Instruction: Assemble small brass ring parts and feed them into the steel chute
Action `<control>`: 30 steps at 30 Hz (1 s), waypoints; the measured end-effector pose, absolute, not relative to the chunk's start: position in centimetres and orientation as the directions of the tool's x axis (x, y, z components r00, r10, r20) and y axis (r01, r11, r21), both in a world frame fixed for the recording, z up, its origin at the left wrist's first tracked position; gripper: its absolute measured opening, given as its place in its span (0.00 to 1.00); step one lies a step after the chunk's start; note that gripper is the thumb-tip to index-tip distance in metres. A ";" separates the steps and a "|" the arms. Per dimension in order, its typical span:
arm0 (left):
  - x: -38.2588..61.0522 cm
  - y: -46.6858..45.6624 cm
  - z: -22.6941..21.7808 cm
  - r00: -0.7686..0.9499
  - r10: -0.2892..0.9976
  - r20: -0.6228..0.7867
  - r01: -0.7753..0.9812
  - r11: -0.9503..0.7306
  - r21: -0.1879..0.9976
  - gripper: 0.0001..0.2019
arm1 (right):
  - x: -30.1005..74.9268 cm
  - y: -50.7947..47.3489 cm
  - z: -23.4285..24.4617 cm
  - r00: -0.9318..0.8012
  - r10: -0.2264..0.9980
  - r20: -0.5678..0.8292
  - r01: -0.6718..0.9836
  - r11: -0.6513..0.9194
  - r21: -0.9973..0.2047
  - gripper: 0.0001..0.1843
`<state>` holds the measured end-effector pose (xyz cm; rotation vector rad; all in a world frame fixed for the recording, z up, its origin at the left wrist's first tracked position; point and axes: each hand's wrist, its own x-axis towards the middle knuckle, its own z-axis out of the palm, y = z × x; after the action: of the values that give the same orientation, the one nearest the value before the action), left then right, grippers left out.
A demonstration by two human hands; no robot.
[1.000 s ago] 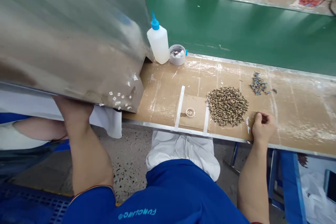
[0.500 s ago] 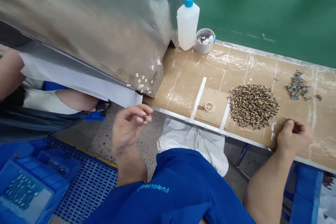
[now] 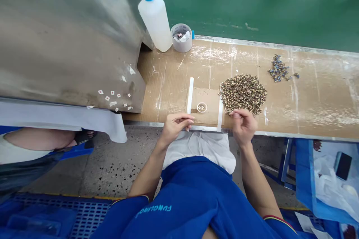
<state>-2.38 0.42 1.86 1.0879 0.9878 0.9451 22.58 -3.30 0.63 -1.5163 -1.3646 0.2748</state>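
Note:
My left hand [image 3: 177,126] is over the table's front edge, left of a small cardboard piece [image 3: 209,117]. Its thumb and fingertips are pinched together; anything between them is too small to make out. On the cardboard piece lies a small round clear dish [image 3: 202,107]. My right hand [image 3: 243,126] is closed in a pinch at the front edge of a heap of tiny brown and gold parts [image 3: 243,92]. Whether it grips one of them is hidden. Farther right and back lies a smaller pile of bluish parts [image 3: 278,68].
Behind stand a white bottle with a blue nozzle [image 3: 156,22] and a tape roll [image 3: 181,44] holding scraps. A metal housing [image 3: 84,52] with small stickers borders the table's left. A blue crate [image 3: 304,179] is below right. Another person's leg [image 3: 42,142] shows at left.
My left hand has moved right and forward to the table's edge. My right hand has moved left to the front of the brown and gold heap. The camera view has turned right.

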 end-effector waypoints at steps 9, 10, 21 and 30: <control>-0.8 0.3 0.5 0.356 0.919 0.170 0.206 -0.254 0.945 0.11 | 18.5 -1.9 0.3 0.104 0.948 0.301 0.506 0.210 -0.837 0.06; -0.9 0.3 0.5 0.365 0.913 0.181 0.192 -0.265 0.945 0.12 | 18.4 -1.7 0.3 0.070 0.949 0.306 0.511 0.229 -0.828 0.06; -1.4 0.2 0.0 0.376 0.925 0.061 -0.001 -0.066 0.998 0.18 | 17.7 1.8 1.7 -0.170 0.888 0.427 0.668 0.422 -0.612 0.08; -0.9 0.1 -0.2 0.296 0.955 0.020 0.055 -0.038 0.998 0.11 | 18.1 1.7 2.3 -0.211 0.881 0.424 0.716 0.434 -0.546 0.13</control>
<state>-0.86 0.07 -0.16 1.4018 1.0125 0.9755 18.10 1.66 2.26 -1.3419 -1.9894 0.3003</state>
